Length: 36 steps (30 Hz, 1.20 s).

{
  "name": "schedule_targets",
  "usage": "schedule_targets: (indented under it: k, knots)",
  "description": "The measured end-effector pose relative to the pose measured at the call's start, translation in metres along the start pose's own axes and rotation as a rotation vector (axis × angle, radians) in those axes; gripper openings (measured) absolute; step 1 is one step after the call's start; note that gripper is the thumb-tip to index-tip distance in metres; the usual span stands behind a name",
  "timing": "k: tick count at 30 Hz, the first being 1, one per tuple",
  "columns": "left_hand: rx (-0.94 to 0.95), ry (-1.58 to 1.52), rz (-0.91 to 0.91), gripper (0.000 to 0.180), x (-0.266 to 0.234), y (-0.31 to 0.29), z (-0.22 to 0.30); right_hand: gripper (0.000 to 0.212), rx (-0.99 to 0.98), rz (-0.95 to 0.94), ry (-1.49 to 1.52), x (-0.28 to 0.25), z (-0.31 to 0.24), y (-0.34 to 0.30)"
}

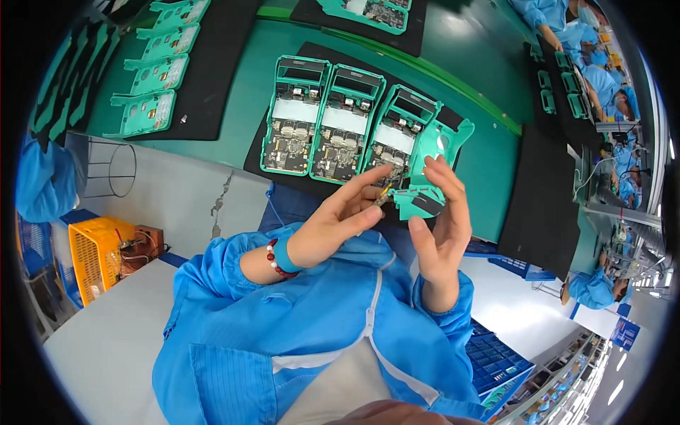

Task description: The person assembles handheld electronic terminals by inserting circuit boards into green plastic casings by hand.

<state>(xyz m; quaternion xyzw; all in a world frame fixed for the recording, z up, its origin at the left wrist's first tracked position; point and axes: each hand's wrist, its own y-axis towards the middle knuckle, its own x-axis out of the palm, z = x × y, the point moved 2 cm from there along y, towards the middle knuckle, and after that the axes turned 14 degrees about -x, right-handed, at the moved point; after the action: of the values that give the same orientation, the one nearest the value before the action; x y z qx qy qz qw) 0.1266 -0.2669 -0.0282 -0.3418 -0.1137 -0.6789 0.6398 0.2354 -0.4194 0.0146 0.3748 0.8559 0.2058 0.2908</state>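
My left hand (338, 211) is closed in a pinch on a small part with a yellow end (384, 193); its exact kind is unclear. My right hand (445, 219) curls round a green plastic housing (419, 201) with a dark insert, fingers on its far side and thumb near its lower edge. The green shell (433, 144) just beyond the fingers may belong to the same housing; the hand hides the join. Beyond my hands, green housings with circuit boards lie side by side: a left one (289, 145), a middle one (338, 145) and a right one (394, 134), partly covered by my fingers.
A black mat (255, 159) lies under the housings on the green table (244, 92). At the far left, several green shells (152, 112) rest on another black mat (205, 106). A yellow crate (99, 251) stands lower left. Co-workers (602, 78) in blue are at the right.
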Motion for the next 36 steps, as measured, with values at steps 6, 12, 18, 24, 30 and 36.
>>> schedule_targets:
  k: [6,12,18,24,30,36]
  knots:
    - [0.196,0.341,0.11,0.06,0.002,0.002,-0.006,0.039,0.071,0.062,0.088,0.002,-0.003,-0.001]
    - [0.202,0.43,0.116,0.057,0.005,-0.001,-0.004,0.015,0.026,0.107,0.159,0.001,0.006,-0.012]
    - [0.434,0.605,0.25,0.077,0.01,0.002,0.005,0.039,0.102,0.178,0.328,-0.006,0.008,-0.022]
    - [0.468,0.945,0.417,0.088,0.015,-0.009,0.018,0.088,0.123,0.081,0.426,-0.006,0.009,-0.027]
    - [0.267,0.606,0.333,0.037,0.011,-0.006,0.02,0.088,0.135,0.164,0.535,-0.008,0.01,-0.033]
    - [0.103,0.389,0.29,0.029,0.003,-0.002,0.016,0.078,0.129,0.154,0.548,-0.006,0.011,-0.037]
